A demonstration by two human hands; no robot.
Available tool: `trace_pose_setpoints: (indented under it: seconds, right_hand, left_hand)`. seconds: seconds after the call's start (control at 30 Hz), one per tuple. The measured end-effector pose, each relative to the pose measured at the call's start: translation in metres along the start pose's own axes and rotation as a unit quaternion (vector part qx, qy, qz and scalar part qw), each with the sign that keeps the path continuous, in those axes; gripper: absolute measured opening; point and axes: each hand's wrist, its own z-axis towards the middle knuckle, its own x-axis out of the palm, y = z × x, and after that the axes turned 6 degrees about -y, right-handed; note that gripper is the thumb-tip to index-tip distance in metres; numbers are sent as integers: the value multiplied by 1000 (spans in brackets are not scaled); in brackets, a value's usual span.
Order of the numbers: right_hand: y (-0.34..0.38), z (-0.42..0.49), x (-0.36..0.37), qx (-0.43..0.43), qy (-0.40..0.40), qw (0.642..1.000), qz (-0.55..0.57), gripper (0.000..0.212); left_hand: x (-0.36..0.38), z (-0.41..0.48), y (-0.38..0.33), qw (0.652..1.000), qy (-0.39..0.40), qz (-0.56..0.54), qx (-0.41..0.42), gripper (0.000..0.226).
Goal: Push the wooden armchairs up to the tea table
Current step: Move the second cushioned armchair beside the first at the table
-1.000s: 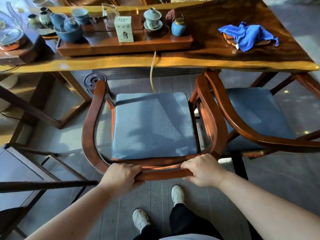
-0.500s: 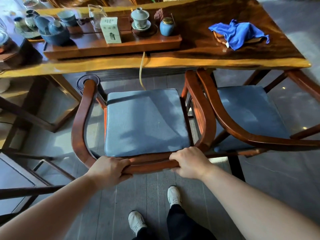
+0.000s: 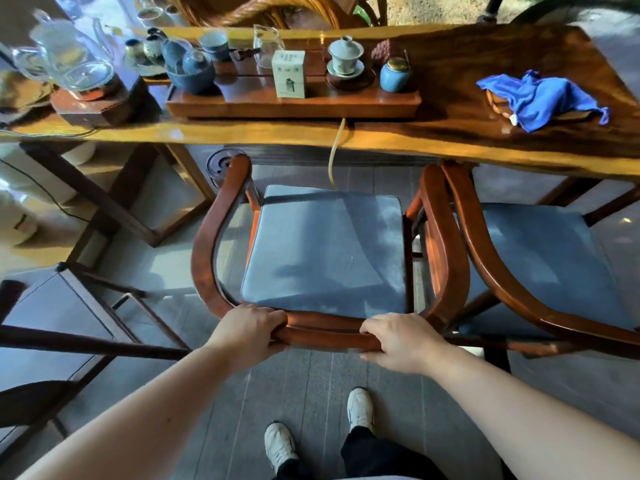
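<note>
A wooden armchair (image 3: 211, 244) with a curved red-brown rail and a grey-blue seat cushion stands right in front of me. My left hand (image 3: 247, 332) and my right hand (image 3: 401, 341) both grip its back rail. The front tips of its arms reach the near edge of the long tea table (image 3: 433, 140). A second matching armchair (image 3: 491, 268) stands close on the right, its arm almost touching the first chair's, its front under the table edge.
On the table: a wooden tea tray (image 3: 294, 102) with cups, jars and a white box, a glass kettle (image 3: 72, 60) at left, a blue cloth (image 3: 543, 95) at right. A cord (image 3: 336, 154) hangs off the table edge. Dark furniture (image 3: 69, 341) stands at left.
The armchair has slid forward toward the table with both hands still on its back rail; its arm tips now meet the table edge. My feet have stepped forward.
</note>
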Motion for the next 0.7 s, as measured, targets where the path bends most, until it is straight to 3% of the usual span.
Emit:
trace_pose_setpoints:
  seconds: [0.17, 0.3, 0.53, 0.7]
  right_hand:
    - [8, 13, -8, -39, 69, 997, 10, 90]
    - [36, 45, -20, -150, 45, 987, 28, 88]
    - [98, 110, -23, -307, -12, 951, -49, 86]
    - [146, 137, -23, -366, -25, 925, -102, 85]
  left_hand:
    - [-1, -17, -13, 997, -64, 2, -50, 66]
    - [-7, -44, -18, 987, -109, 42, -110, 80]
    - [-32, -103, -7, 957, -111, 102, -250, 75]
    - [-43, -146, 5, 932, -121, 118, -319, 71]
